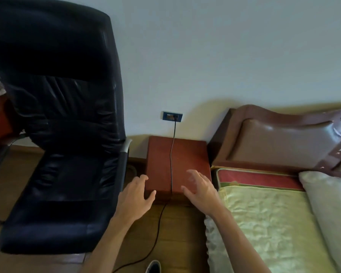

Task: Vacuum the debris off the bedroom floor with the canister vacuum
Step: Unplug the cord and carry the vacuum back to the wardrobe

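Both hands empty w/ fingers spread wide: left hand [135, 194] at the nightstand's [189, 154] near-left corner, right hand [200, 189] over its near-right edge, cord [172, 164] between them; can't tell if either touches. Cord's plugged into the wall outlet [172, 116] and drops to the wood floor [177, 233], so I'd guess power's sorted; vacuum itself not in view, prob. nearer than the frame shows. Black chair [63, 134] left, bed [264, 213] right, narrow floor strip between.
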